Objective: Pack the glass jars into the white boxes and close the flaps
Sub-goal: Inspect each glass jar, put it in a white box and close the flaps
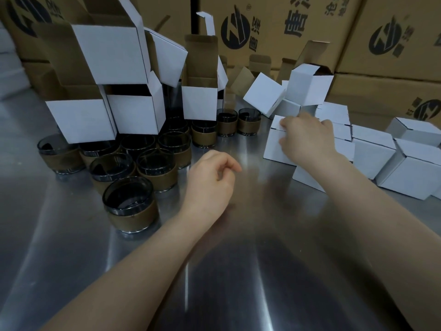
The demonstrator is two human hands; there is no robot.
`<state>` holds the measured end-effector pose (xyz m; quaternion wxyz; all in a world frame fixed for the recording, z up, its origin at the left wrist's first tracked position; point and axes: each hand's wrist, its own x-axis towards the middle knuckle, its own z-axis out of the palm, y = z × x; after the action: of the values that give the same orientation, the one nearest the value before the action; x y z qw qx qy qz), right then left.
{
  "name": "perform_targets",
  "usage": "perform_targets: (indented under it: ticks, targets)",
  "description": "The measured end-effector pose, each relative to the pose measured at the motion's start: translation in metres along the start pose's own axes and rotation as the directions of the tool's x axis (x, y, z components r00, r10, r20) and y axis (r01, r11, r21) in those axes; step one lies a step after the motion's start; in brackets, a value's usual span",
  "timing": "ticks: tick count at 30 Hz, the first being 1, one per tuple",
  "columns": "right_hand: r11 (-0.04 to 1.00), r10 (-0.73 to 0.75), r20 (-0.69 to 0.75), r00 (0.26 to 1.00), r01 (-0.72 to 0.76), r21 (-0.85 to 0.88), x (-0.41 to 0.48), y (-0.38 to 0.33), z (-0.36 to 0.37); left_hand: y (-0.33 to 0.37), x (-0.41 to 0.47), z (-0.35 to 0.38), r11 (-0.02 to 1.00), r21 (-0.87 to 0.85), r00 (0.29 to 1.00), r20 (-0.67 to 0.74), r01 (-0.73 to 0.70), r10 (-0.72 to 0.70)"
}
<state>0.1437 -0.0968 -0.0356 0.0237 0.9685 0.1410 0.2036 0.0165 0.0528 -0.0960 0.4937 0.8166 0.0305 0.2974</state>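
White box [274,146] right of centre on the table [238,271], flaps down, looks closed. The right hand [307,137] grips it at the top edge, fingers curled onto the front face. Whether a jar is inside can't be seen.

Beside and behind it is a heap of closed boxes [405,173], some tipped on edge, one at the back with its flap up. That's likely the finished share.

To the left are the glass jars [130,206], a dozen or so. They're dark smoky glass with a brown paper sleeve round the lower half, upright, bunched close, none boxed. Open boxes [136,115] sit on and behind them, flaps up, white outside, brown inside.

Judged somewhere midway: many boxes shut, all these jars left to pack.

The left hand [210,175] hovers between the jars and the box, fingers loosely curled, holding nothing.

Brown cartons [393,25] with black print line the back.
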Motion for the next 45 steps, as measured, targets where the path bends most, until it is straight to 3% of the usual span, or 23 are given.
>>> perform_targets:
  ticks: [8,19,22,27,30,32,35,37,41,45]
  targets:
    - [0.991,0.130,0.025,0.991,-0.129,-0.046,0.003,0.004,0.002,0.000,0.000,0.000,1.000,0.004,1.000,0.014,-0.008,0.007]
    - [0.983,0.170,0.136,0.976,-0.159,-0.092,0.017,-0.002,-0.002,-0.003,0.000,0.000,1.000,0.027,0.998,0.070,-0.002,0.000]
    - [0.984,0.166,0.103,0.981,-0.159,-0.077,0.016,-0.008,0.001,-0.002,0.001,-0.001,0.999,0.035,0.996,0.089,0.017,-0.020]
    - [0.999,-0.029,-0.231,0.973,0.034,0.016,0.007,-0.020,0.007,0.001,-0.002,-0.001,0.997,0.075,0.991,0.131,-0.005,-0.005]
    - [0.982,-0.163,-0.225,0.961,0.180,0.056,0.004,-0.031,0.007,0.003,-0.005,-0.001,0.983,0.168,0.983,0.180,-0.080,0.049]
    - [0.954,-0.188,-0.185,0.965,0.224,0.201,0.003,-0.041,0.008,0.006,-0.006,-0.002,0.965,0.220,0.973,0.211,-0.143,0.097]
    - [0.886,-0.102,-0.101,0.990,0.137,0.443,0.014,-0.053,0.009,0.009,-0.007,-0.003,0.953,0.245,0.964,0.235,-0.180,0.122]
    - [0.880,-0.005,-0.083,0.997,0.044,0.472,0.031,-0.053,0.011,0.009,-0.007,-0.002,0.953,0.245,0.964,0.239,-0.177,0.118]
    - [0.903,0.116,-0.070,0.991,-0.076,0.424,0.066,-0.053,0.014,0.007,-0.007,-0.002,0.955,0.243,0.965,0.237,-0.168,0.110]
    - [0.970,0.153,-0.113,0.982,-0.128,0.207,0.094,-0.058,0.020,0.006,-0.005,-0.002,0.959,0.233,0.967,0.230,-0.160,0.105]
